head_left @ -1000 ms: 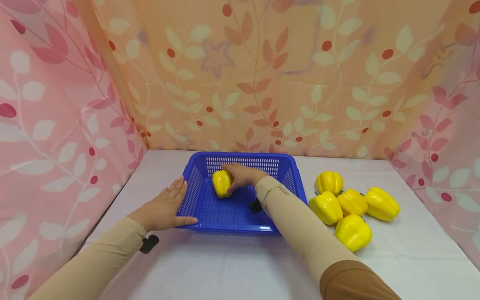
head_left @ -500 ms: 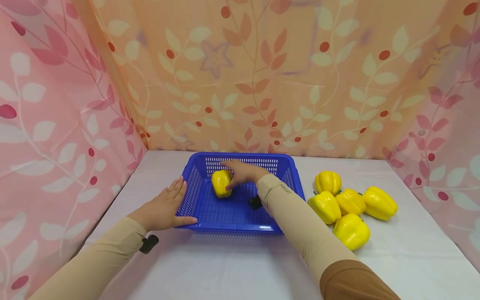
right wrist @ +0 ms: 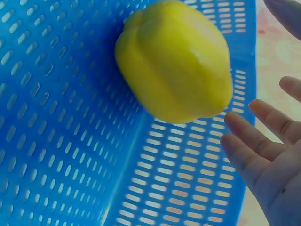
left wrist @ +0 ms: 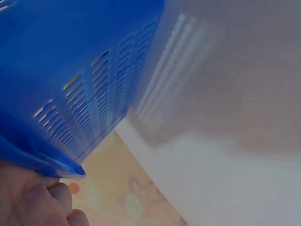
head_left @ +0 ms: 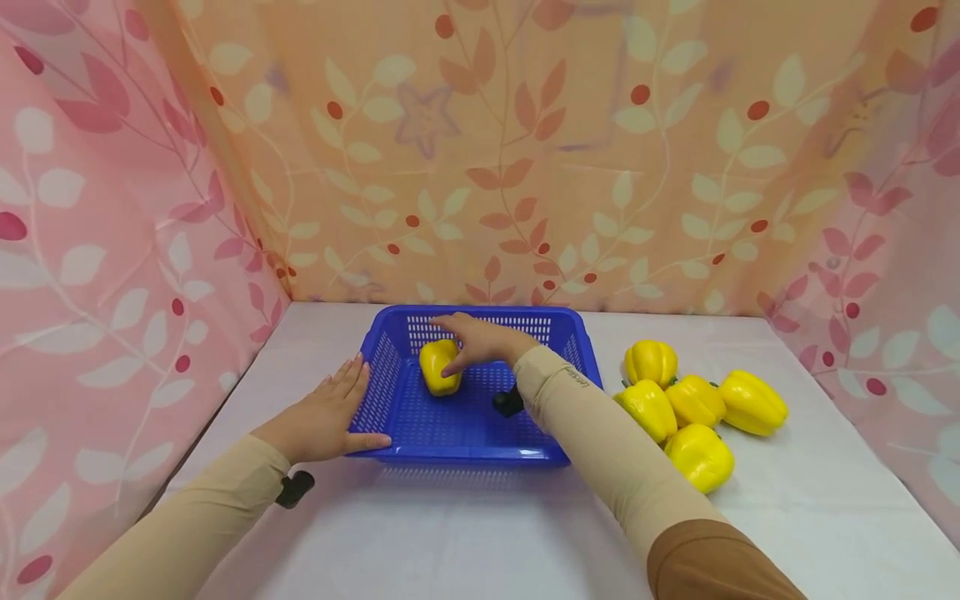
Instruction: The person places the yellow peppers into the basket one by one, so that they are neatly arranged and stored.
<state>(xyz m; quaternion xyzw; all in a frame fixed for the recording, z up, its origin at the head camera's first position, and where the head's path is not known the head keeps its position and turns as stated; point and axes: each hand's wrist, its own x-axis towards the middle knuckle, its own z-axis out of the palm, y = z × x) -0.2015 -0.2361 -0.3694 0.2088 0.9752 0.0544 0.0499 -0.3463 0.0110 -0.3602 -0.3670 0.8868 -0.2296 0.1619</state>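
Note:
A yellow bell pepper (head_left: 438, 367) lies inside the blue plastic basket (head_left: 465, 455), towards its back left. Over it is my right hand (head_left: 483, 342), fingers spread and thumb overlapping the pepper in the head view. The right wrist view shows a gap between these fingers (right wrist: 244, 134) and the yellow bell pepper (right wrist: 174, 61). My left hand (head_left: 322, 421) rests along the basket's left rim, fingers straight and thumb on the front left corner. In the left wrist view, part of the left hand (left wrist: 33, 197) shows beside the rim of the basket (left wrist: 84, 108).
Several more yellow bell peppers (head_left: 696, 458) lie in a cluster on the white tablecloth (head_left: 817, 508), right of the basket. Flowered curtains (head_left: 585, 167) stand behind the table and at both sides.
My right hand has let go of the pepper in the basket; its fingers have spread and lifted slightly above it. The left hand has stayed on the rim.

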